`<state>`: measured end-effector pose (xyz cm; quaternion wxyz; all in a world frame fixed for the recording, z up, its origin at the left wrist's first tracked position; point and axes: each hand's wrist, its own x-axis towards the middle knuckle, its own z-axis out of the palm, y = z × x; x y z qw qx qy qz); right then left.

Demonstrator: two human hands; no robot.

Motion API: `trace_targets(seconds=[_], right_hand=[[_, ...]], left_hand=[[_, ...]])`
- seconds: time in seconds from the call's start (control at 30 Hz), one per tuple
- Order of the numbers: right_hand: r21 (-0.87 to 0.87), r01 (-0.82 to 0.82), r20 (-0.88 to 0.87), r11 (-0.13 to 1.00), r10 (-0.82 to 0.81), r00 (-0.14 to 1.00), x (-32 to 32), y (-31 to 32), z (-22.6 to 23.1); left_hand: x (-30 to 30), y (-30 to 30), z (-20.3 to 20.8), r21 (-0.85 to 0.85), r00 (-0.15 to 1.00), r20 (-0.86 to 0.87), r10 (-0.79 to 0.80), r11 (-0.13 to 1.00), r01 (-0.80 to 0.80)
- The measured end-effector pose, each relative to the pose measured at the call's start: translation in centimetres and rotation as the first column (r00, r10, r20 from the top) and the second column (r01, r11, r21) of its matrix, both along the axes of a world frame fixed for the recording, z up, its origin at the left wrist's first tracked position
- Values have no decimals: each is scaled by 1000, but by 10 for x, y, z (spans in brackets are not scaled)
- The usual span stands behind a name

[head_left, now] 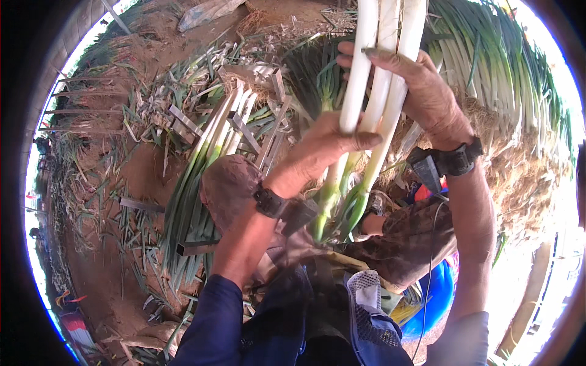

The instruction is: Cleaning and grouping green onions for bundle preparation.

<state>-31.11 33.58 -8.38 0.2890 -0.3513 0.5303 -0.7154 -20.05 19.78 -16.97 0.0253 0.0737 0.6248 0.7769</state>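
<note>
Several thick green onions (379,91) with long white stalks are held up in front of me, their green ends pointing down toward my lap. My left hand (329,143) is closed round their lower part, the thumb across the front of the stalks. Higher up, my right hand (430,97) grips the same stalks from the right, its thumb lying over them and its fingertips showing at the left side. Both wrists carry dark straps with small dark boxes. To the left, a bundle of green onions (213,137) rests in a metal frame (245,131).
A large pile of green onions (488,55) with roots and soil lies at the right and far right. More green leaves (314,70) lie behind my left hand. Trimmed leaves and husks litter the brown ground (113,226). A blue rounded object (436,299) sits beside my leg.
</note>
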Motion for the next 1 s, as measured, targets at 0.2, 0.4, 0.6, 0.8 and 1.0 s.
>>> trace_targets(seconds=[0.2, 0.4, 0.6, 0.8, 1.0], right_hand=[[-144, -50, -11, 988, 49, 999, 2, -1, 19], [-53, -124, -123, 991, 116, 986, 32, -19, 23], [-14, 369, -984, 929, 52, -168, 23, -6, 35], [50, 249, -352, 967, -216, 911, 62, -53, 82], [-73, 47, -222, 996, -62, 973, 64, -17, 100]], left_hand=[[-3, -33, 28, -75, 991, -131, -5, 997, -5], [-6, -25, 25, 271, 885, -180, -428, 844, 463], [1, -9, 30, 49, 979, -83, -188, 980, 193], [-1, 23, 2, -212, 679, -632, 374, 759, -616], [0, 5, 50, -181, 523, -656, 543, 560, -808]])
